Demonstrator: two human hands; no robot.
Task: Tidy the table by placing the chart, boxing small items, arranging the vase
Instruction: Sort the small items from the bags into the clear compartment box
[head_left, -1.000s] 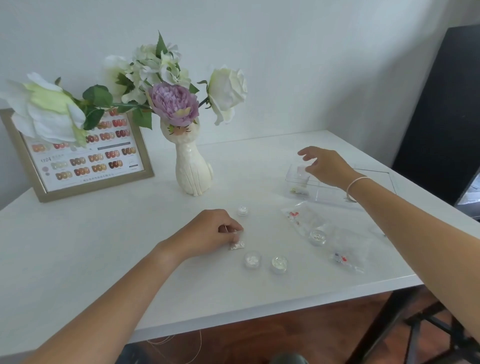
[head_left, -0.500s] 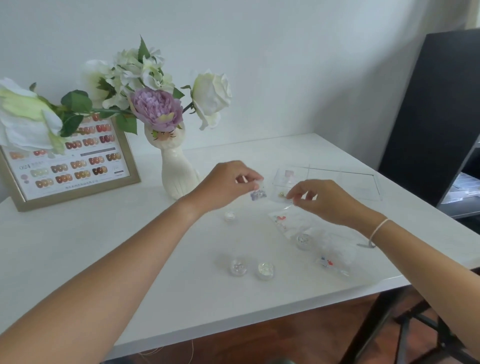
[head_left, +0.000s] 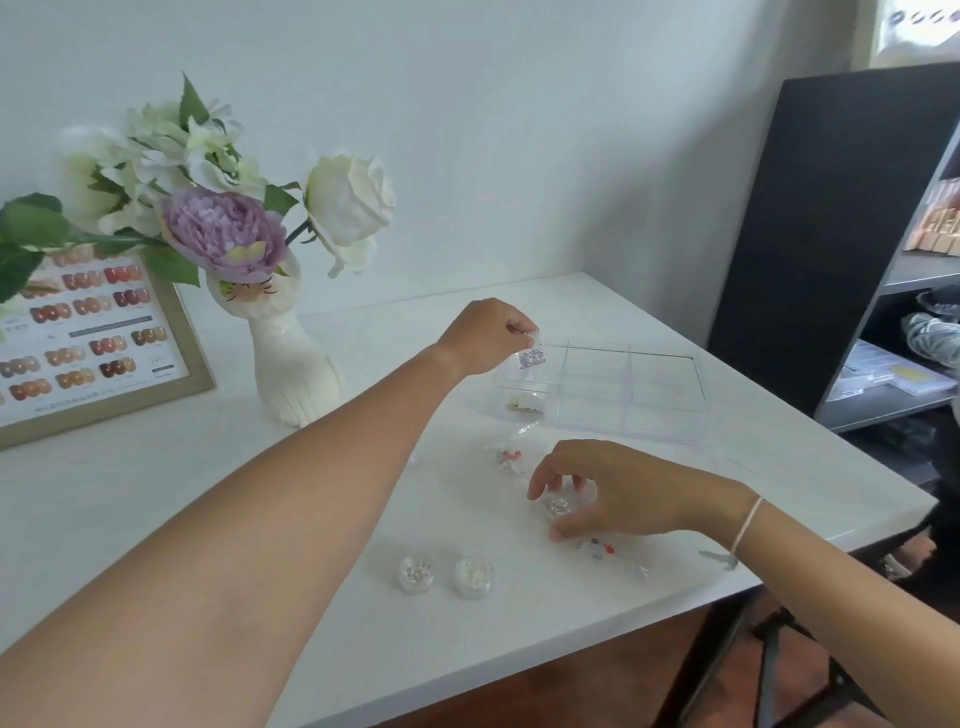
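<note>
My left hand (head_left: 485, 335) pinches a small clear bag of beads (head_left: 532, 357) and holds it just over the left end of the clear compartment box (head_left: 660, 400). One left compartment holds a pale item (head_left: 524, 405). My right hand (head_left: 613, 491) curls around a small round jar (head_left: 558, 506) on the table, fingers touching it. Two more round jars (head_left: 415, 571) (head_left: 474, 574) stand near the front edge. The framed nail colour chart (head_left: 78, 332) leans on the wall at far left. The white cat-shaped vase (head_left: 291, 364) with flowers stands beside it.
Clear plastic bags with red-and-white bits (head_left: 509, 460) (head_left: 602, 548) lie under and around my right hand. The white table (head_left: 156, 493) ends close to the jars. A dark shelf unit (head_left: 857, 249) with stacked items stands to the right.
My left hand lifted the small bag from the table and carried it right to the box. My right hand left the box and came down onto the round jar.
</note>
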